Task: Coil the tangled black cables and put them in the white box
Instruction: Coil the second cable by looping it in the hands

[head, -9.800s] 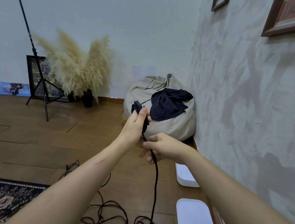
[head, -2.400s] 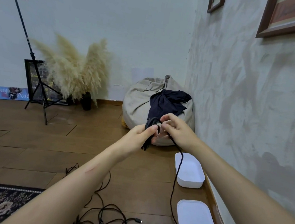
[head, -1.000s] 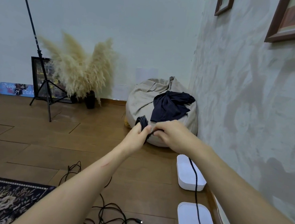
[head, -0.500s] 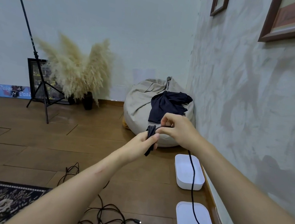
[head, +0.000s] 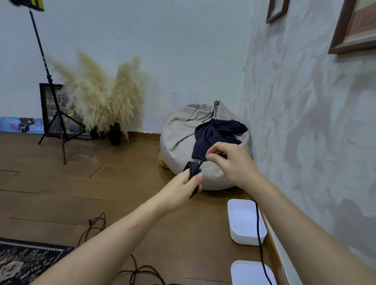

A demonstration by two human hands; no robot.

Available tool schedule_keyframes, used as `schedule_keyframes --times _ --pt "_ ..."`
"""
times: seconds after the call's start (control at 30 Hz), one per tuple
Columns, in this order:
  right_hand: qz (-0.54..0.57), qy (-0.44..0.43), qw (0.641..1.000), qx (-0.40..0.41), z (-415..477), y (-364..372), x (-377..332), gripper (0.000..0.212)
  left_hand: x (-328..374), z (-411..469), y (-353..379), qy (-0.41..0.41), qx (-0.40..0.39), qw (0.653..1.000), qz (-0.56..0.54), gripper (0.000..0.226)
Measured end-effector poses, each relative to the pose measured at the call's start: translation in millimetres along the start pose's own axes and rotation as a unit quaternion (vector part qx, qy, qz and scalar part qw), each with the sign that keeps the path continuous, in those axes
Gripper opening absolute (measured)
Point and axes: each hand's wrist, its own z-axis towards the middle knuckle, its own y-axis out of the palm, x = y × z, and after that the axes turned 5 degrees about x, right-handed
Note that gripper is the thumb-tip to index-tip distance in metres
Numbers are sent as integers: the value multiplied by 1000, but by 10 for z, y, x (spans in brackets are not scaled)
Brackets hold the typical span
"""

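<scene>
Over the wooden floor (head: pixel 63 199), the left hand (head: pixel 185 185) grips the half-wound coil (head: pixel 192 167) while the right hand (head: pixel 228 161), risen just above it since a moment ago, pinches the loose cable (head: pixel 257 225) for another turn, its tail hanging past the white box (head: pixel 247 237) below.

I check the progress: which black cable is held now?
The coiled cable gripped by the left hand and pinched by the right hand; the other cables lie loose on the floor.
</scene>
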Motion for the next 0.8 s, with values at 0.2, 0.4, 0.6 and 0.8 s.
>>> schedule_keyframes --times 0.2,0.4,0.6,0.8 --pt "80 38 996 14 -26 16 110 9 125 -51 -33 23 -31 999 -5 36" --pt "148 58 987 16 -8 6 98 7 212 -122 11 14 -47 997 -62 50" --pt "227 102 968 -32 -51 -13 78 13 306 -151 -13 47 -67 992 -96 41" --pt "280 155 944 -76 -161 39 175 24 374 -144 -45 63 -45 990 -118 43"
